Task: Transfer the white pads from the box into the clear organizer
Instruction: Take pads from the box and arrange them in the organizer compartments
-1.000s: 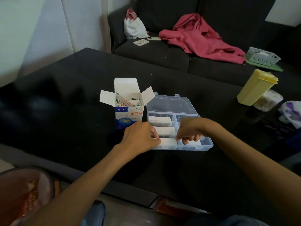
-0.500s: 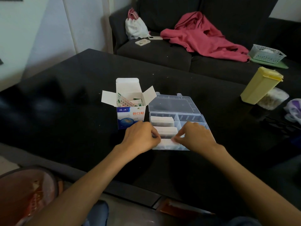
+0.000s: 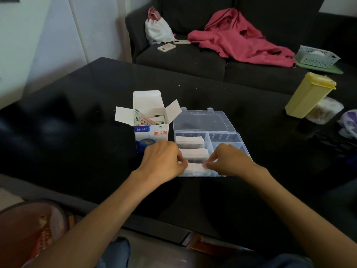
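Your left hand (image 3: 164,161) and right hand (image 3: 229,161) pinch ends of pad stack (image 3: 194,167) in organizer (image 3: 228,135) near-left slot. Two stacks behind. Box (image 3: 151,132) open, just left. Risk: uneven squeeze buckles stack, pads fan out.

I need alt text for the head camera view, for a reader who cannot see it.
Two bare hands, left hand and right hand, pinch the ends of a stack of white pads in the nearest compartment of a clear organizer on a black table. An open box stands beside the organizer, a dark sofa behind.
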Demonstrator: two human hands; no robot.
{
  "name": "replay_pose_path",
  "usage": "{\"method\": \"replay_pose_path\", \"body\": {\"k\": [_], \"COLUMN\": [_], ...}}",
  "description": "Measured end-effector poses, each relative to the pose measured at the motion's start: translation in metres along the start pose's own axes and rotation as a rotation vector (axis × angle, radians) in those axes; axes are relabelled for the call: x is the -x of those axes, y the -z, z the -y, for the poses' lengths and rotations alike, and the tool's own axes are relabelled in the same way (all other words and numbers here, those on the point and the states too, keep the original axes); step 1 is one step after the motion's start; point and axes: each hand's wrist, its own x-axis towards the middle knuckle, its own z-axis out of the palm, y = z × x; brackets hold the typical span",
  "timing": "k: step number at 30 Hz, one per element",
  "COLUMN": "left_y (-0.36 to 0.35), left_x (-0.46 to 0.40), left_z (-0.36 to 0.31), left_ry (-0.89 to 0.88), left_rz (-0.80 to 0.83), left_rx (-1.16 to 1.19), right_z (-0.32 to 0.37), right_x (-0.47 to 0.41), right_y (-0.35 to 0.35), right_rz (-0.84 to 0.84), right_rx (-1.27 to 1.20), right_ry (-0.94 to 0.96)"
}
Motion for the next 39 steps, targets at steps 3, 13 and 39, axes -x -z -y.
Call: {"method": "replay_pose_path", "body": {"k": [3,13,39], "left_y": [-0.001,0.013,-0.006], "left_x": [0.0,-0.003,-0.019], "left_z": [-0.001,0.002,0.006], "left_ry": [-0.001,0.037,0.094], "left_rz": [0.031,-0.143,0.093], "left_rx": [-0.004,0.17,0.008], "right_z": [0.002,0.002,0.011], "right_x": [0.0,0.011,-0.035], "right_y": [0.004,0.04,0.016], "right_rz": [0.032,-0.024,-0.12], "right_rx": [-0.01,-0.057,0.231], "right_ry": [0.011,0.042,0.033]}}
